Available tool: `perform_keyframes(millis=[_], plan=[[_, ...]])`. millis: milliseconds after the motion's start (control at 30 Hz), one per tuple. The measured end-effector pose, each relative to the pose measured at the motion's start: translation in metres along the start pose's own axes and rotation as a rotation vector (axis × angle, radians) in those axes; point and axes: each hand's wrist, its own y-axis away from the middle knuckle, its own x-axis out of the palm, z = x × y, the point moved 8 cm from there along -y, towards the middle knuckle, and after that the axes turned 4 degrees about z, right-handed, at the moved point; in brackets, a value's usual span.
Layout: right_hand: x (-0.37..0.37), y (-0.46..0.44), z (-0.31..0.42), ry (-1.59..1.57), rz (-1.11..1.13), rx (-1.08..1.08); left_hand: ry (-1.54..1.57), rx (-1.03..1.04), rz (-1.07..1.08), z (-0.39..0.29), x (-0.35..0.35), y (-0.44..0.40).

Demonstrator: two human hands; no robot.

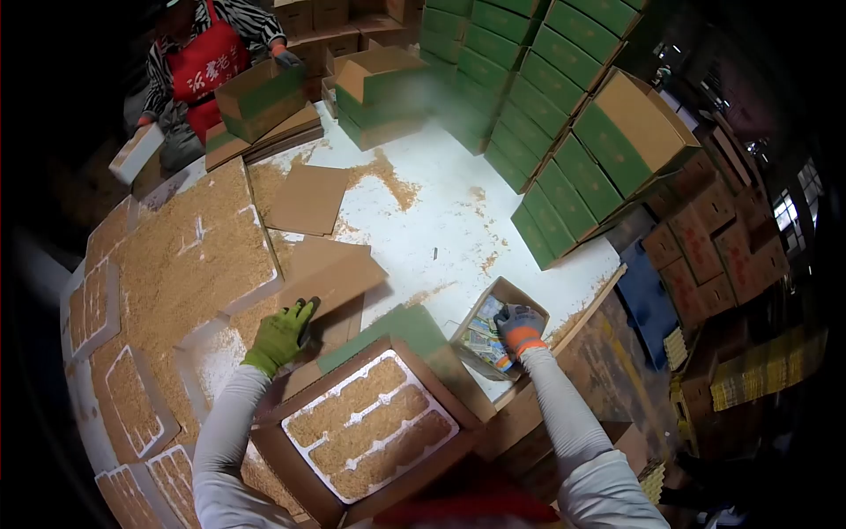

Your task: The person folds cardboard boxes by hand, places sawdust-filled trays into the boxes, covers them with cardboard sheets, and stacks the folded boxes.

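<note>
My left hand (280,337), in a green glove, is at the lower edge of a brown cardboard sheet (330,275), its fingers bent against it. My right hand (520,328), in a grey and orange glove, reaches into a small open box (470,355) holding colourful printed packets (483,331); its fingertips are hidden among them. Between my arms stands an open carton (407,490) with its flaps folded out. Inside lies a white foam tray (370,423) filled with sawdust-like material.
Sawdust-covered foam trays (141,401) fill the table's left side. Another cardboard sheet (308,200) lies beyond my left hand. Green cartons (564,198) are stacked at the back right. Across the table (441,212), a co-worker in a red apron (204,66) holds a white block (137,154).
</note>
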Motion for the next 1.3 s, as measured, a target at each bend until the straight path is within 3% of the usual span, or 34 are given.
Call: perform_keyframes(millis=[33, 67, 167, 233, 300, 400, 500, 533, 567, 633, 700, 733, 833, 933, 1000, 1033, 1067, 1100, 1167, 1233, 1267, 1300], plan=[[-0.007, 0.008, -0.002, -0.006, 0.04, -0.035, 0.062, -0.059, 0.013, 0.007, -0.005, 0.013], [-0.022, 0.015, 0.0, -0.012, 0.069, -0.072, 0.101, -0.09, -0.107, 0.009, -0.022, 0.03], [-0.085, 0.059, 0.01, -0.062, -0.086, -0.094, -0.07, -0.039, -0.403, -0.008, -0.079, 0.08], [-0.134, 0.111, 0.043, -0.302, -0.441, -0.471, -0.114, -0.058, -0.475, -0.042, -0.119, 0.117], [-0.209, 0.185, 0.106, -0.624, -0.548, -0.79, -0.012, -0.103, -0.54, -0.07, -0.134, 0.157], [-0.187, 0.232, 0.177, -0.122, -0.049, -1.076, -0.207, 0.043, -0.414, -0.161, -0.152, 0.195], [-0.178, 0.214, 0.154, -0.216, -0.087, -0.967, -0.341, 0.206, -0.24, -0.234, -0.114, 0.213], [-0.19, 0.203, 0.142, -0.552, -0.164, -0.966, -0.361, 0.235, -0.122, -0.247, -0.089, 0.213], [-0.208, 0.217, 0.131, -0.184, -0.55, -0.958, -0.37, 0.264, 0.002, -0.253, -0.058, 0.212], [-0.227, 0.194, 0.122, -0.721, -0.196, -0.903, -0.128, 0.231, 0.092, -0.245, -0.006, 0.206], [-0.235, 0.197, 0.131, -0.761, -0.091, -0.923, 0.066, 0.099, 0.087, -0.229, 0.025, 0.201], [-0.236, 0.197, 0.134, -0.782, -0.04, -0.925, 0.003, 0.162, 0.205, -0.231, 0.012, 0.199], [-0.248, 0.213, 0.144, -0.422, -0.36, -1.197, 0.122, 0.135, -0.049, -0.23, -0.082, 0.227], [-0.218, 0.18, 0.134, -0.764, -0.039, -1.029, 0.556, -0.233, -0.552, -0.174, -0.115, 0.294], [-0.154, 0.175, 0.145, -1.04, 0.365, -0.93, 0.818, -0.415, -0.76, -0.138, -0.052, 0.316], [-0.155, 0.194, 0.163, -0.924, 0.218, -1.111, 0.952, -0.503, -0.856, -0.122, -0.013, 0.324], [-0.112, 0.203, 0.178, -0.816, 0.278, -1.155, 0.714, -0.38, -0.845, -0.136, -0.003, 0.308], [-0.071, 0.217, 0.189, -0.429, 0.066, -1.335, 0.655, -0.27, -0.739, -0.153, -0.014, 0.282], [-0.081, 0.22, 0.219, -0.233, 0.32, -1.315, 0.186, -0.216, -0.483, -0.176, -0.023, 0.234], [-0.112, 0.199, 0.202, -0.449, 0.01, -1.02, 0.183, -0.379, -0.623, -0.16, -0.037, 0.244], [-0.123, 0.193, 0.183, -0.543, -0.143, -0.859, 0.336, -0.478, -0.704, -0.149, -0.021, 0.249], [-0.091, 0.191, 0.176, -0.589, -0.042, -0.794, 0.493, -0.567, -0.803, -0.139, -0.004, 0.256]])
